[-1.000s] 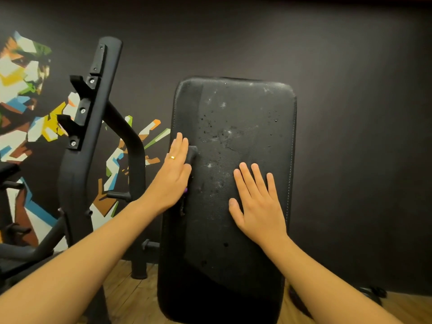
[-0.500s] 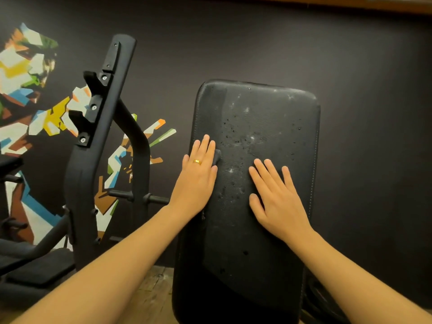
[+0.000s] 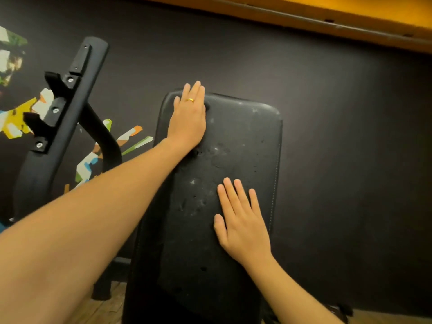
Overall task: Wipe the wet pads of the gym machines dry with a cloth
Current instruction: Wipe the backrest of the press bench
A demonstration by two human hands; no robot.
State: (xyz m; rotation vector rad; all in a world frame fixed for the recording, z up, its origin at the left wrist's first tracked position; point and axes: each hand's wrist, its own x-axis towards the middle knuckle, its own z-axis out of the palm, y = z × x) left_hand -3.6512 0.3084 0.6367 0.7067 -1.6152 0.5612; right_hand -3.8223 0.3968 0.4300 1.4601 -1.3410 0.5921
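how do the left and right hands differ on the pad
The left hand lies at the top left corner of the pad; the right hand lies lower, nearer its right edge. The left hand wears a gold ring; the right hand shows none. Both lie flat with straight fingers.

one head-worn wide-angle view, close on the upright pad

the camera sits at the person's head and faces forward and slightly down at the black pad [image 3: 233, 160], near enough that both forearms run in from the bottom edge and the left hand [image 3: 188, 120] and right hand [image 3: 243, 228] lie flat on it. the pad fills the middle. behind it stands the dark wall [image 3: 339, 136], with the machine upright [image 3: 70, 108] and painted mural [image 3: 14, 127] at the left edge, an orange band [image 3: 327, 12] slanting across the top right corner, and wooden floor [image 3: 105, 309] along the bottom.
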